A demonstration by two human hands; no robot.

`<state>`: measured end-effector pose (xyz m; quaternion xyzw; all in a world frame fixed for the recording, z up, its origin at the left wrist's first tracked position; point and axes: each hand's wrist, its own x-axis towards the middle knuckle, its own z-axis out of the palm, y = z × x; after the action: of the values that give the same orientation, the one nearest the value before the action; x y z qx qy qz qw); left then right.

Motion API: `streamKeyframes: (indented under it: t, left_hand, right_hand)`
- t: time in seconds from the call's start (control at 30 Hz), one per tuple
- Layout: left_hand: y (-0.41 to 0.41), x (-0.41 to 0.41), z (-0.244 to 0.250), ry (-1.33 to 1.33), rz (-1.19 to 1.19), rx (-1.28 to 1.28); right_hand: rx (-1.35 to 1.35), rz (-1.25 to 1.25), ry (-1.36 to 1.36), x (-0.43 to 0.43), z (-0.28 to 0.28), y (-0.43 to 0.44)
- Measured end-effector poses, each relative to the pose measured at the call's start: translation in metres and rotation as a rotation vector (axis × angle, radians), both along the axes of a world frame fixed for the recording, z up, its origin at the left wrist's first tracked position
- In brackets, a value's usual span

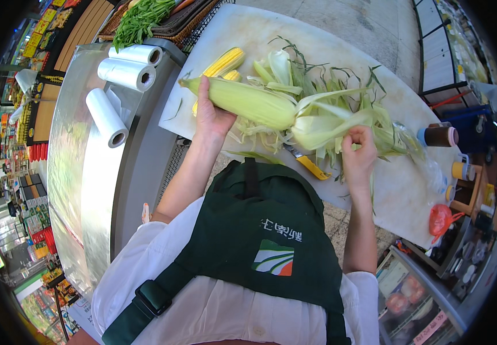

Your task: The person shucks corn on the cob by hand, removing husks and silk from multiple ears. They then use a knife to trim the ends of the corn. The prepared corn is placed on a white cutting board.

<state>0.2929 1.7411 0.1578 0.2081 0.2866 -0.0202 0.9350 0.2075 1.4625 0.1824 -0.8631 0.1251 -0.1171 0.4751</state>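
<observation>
My left hand (216,117) grips an ear of corn (248,100) still wrapped in pale green husk, near its narrow left end. At the other end, husk leaves (324,131) are folded outward, and my right hand (359,157) pinches the edge of these between thumb and fingers. Beneath and behind the ear spreads a heap of stripped husks (306,82) on a white tabletop (248,26). Yellow husked corn (226,61) lies just beyond my left hand, partly hidden by it. Between my hands and my apron rests a knife with a yellow handle (315,168).
Rolls of clear plastic bags (107,118) lie on the metal counter (97,185) at left. Leafy greens (140,23) sit in a basket behind them. Along the table's right side stand a brown jar (439,136), a yellow-banded container (463,171) and a red plastic bag (441,219).
</observation>
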Motion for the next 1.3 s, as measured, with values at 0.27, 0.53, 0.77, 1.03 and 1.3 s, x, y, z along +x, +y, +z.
streamKeyframes:
  t: [0.27,0.53,0.77,1.03,1.3]
  left_hand:
    - [-0.016,-0.012,0.016,-0.220,-0.187,0.135]
    - [-0.034,-0.030,0.006,-0.440,-0.459,0.154]
    - [-0.035,-0.032,-0.005,-0.442,-0.541,0.042]
    - [-0.033,-0.028,-0.009,-0.438,-0.648,0.229]
    - [-0.036,-0.034,0.002,-0.425,-0.728,0.191]
  right_hand:
    - [-0.312,0.261,-0.492,0.008,0.052,0.040]
    - [-0.105,0.518,-0.190,0.012,0.020,0.080]
    - [0.260,0.356,0.045,0.012,0.014,0.077]
    - [0.577,0.392,0.003,0.006,-0.010,0.077]
    - [0.583,0.396,0.200,0.034,0.012,0.081]
